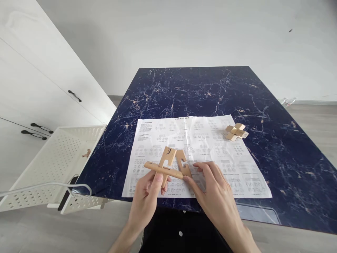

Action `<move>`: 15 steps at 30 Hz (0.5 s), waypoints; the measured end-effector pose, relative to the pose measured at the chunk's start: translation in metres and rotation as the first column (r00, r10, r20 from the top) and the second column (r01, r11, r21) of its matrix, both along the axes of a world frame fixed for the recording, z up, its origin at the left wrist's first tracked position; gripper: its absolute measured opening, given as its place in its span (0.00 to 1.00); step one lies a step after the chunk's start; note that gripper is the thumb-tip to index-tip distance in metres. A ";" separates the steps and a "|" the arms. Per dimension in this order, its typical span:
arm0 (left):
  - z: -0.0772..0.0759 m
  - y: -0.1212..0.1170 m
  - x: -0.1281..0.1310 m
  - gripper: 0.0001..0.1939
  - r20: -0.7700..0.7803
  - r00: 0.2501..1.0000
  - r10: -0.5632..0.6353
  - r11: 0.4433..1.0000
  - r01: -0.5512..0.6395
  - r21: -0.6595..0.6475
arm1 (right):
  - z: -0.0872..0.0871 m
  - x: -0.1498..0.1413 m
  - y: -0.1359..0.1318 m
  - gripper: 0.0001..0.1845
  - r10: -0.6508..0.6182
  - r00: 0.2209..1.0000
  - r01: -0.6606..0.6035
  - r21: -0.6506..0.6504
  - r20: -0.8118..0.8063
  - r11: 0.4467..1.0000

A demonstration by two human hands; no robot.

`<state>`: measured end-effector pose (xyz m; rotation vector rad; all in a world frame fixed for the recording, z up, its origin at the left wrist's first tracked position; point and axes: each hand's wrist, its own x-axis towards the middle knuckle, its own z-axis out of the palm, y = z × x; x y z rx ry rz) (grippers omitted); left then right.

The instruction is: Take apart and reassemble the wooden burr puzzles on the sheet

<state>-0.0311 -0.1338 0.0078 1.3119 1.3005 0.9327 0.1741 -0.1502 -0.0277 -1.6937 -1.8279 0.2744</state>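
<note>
My left hand (146,195) is closed on wooden puzzle pieces (164,170): a long bar lies crosswise over a notched flat piece with a dark mark. Thumb and fingers pinch them from below, above the printed sheet. My right hand (216,189) is open, its thumb and fingers apart. Its thumb tip is at the right end of the bar, though I cannot tell whether it presses there. Between the hands, a loose notched wooden piece (181,156) is over the sheet, just left of my right fingertips.
The creased instruction sheet (158,123) lies on a dark blue marbled table (181,91). An assembled wooden cross puzzle (236,132) rests at the sheet's right edge. A phone-like flat object (258,213) is at the front edge. On the left are a white perforated basket (34,179) and a cable (44,184).
</note>
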 end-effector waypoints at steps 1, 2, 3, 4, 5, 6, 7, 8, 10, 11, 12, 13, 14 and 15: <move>0.001 0.000 -0.001 0.26 -0.003 1.000 -0.020 1.000 0.020 -0.006 | -0.001 -0.001 0.002 0.21 -0.002 1.000 0.002 -0.003 0.013 1.000; 0.002 0.000 -0.002 0.26 -0.001 0.999 -0.042 0.999 0.042 -0.014 | -0.001 -0.003 0.004 0.21 0.000 1.000 0.000 -0.007 0.021 1.000; 0.002 0.000 -0.003 0.26 0.001 0.998 -0.064 0.998 0.064 -0.021 | -0.001 -0.004 0.006 0.20 0.005 1.000 -0.005 -0.014 0.023 1.000; 0.002 0.001 -0.003 0.25 0.004 0.997 -0.083 0.996 0.084 -0.021 | 0.000 -0.006 0.008 0.19 0.011 1.000 -0.011 -0.023 0.023 1.000; 0.002 0.001 -0.004 0.24 0.010 0.995 -0.100 0.995 0.101 -0.014 | 0.001 -0.007 0.010 0.17 0.018 1.000 -0.017 -0.034 0.022 0.999; 0.001 0.001 -0.004 0.22 0.015 0.994 -0.113 0.994 0.113 -0.003 | 0.003 -0.008 0.011 0.16 0.025 0.999 -0.024 -0.046 0.021 0.999; 0.001 0.001 -0.004 0.20 0.022 0.992 -0.123 0.992 0.122 0.007 | 0.004 -0.009 0.012 0.14 0.030 0.999 -0.029 -0.056 0.018 0.998; 0.000 0.001 -0.004 0.17 0.027 0.991 -0.129 0.992 0.128 0.017 | 0.005 -0.010 0.013 0.13 0.035 0.999 -0.034 -0.062 0.015 0.997; -0.002 0.001 -0.004 0.13 0.026 0.990 -0.137 0.990 0.136 0.023 | 0.006 -0.010 0.015 0.13 0.039 0.999 -0.039 -0.058 0.013 0.998; -0.002 0.001 -0.004 0.12 0.018 0.990 -0.138 0.990 0.138 0.021 | 0.006 -0.011 0.015 0.13 0.042 0.999 -0.041 -0.053 0.016 0.998; -0.002 0.001 -0.003 0.12 0.006 0.991 -0.136 0.990 0.136 0.023 | 0.006 -0.011 0.016 0.12 0.045 0.999 -0.043 -0.047 0.024 0.998; -0.002 0.000 -0.003 0.12 -0.007 0.991 -0.132 0.991 0.133 0.028 | 0.005 -0.011 0.018 0.12 0.047 0.998 -0.045 -0.042 0.036 0.998; -0.002 0.000 -0.002 0.13 -0.020 0.992 -0.124 0.992 0.125 0.034 | 0.005 -0.012 0.019 0.13 0.050 0.997 -0.048 -0.037 0.053 0.998; -0.002 0.000 -0.002 0.13 -0.033 0.993 -0.114 0.992 0.116 0.041 | 0.005 -0.013 0.021 0.13 0.058 0.996 -0.056 -0.037 0.071 0.998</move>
